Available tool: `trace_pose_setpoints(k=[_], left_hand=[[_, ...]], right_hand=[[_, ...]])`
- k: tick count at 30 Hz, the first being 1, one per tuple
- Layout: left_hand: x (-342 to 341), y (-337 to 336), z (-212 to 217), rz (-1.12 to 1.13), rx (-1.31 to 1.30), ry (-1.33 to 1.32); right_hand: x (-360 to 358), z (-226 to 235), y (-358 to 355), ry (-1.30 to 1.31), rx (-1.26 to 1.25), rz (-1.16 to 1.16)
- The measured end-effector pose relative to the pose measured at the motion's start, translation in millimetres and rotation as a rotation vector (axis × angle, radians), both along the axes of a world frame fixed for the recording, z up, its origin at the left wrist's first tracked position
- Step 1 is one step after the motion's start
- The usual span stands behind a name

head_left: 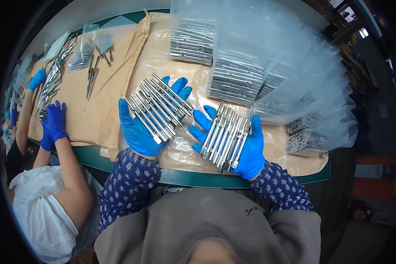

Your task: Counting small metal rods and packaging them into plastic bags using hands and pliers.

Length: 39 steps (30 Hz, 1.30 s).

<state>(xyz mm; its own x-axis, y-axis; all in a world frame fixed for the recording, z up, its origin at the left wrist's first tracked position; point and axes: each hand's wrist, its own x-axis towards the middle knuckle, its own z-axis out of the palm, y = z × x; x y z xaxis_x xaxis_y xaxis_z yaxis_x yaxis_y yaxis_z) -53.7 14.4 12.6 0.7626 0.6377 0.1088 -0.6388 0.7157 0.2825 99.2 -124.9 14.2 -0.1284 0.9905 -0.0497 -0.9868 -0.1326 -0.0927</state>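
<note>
Both my hands wear blue gloves and are held palm up over the paper-covered table. Across the palm and fingers of my left hand (138,137) lies a row of slim, shiny metal rods (159,104), with stepped shafts and some squared ends. My right hand (254,149) carries a second row of similar metal rods (224,137), its fingers spread beneath and the thumb along the right side. The two rows are apart, tilted toward each other at the top. The rods hide much of both palms.
Clear plastic bags of rods (237,77) are stacked beyond my right hand, with more bagged rods (306,140) seen end-on at right. Left, a co-worker's purple-gloved hands (56,121) work beside a loose rod pile (57,72). The green table edge (202,179) runs before me.
</note>
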Motion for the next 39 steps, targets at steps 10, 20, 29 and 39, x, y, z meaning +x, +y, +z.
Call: trace_pose_setpoints(k=[10,20,29,39], left_hand=[[3.5,5.2,0.9,0.05,-0.051,0.064],[3.3,8.9,-2.1,0.056,-0.067,0.057],[7.4,5.9,-3.9,0.061,-0.076,0.072],[6.5,7.5,-2.7,0.027,-0.084,0.049]], right_hand=[[4.2,-5.1,12.4,-0.002,-0.105,0.048],[13.8,3.7,0.2,-0.016,-0.086,0.078],[18.7,-9.4,7.2,-0.108,-0.117,0.147],[18.9,-2.4,7.2,-0.255,-0.146,0.181]])
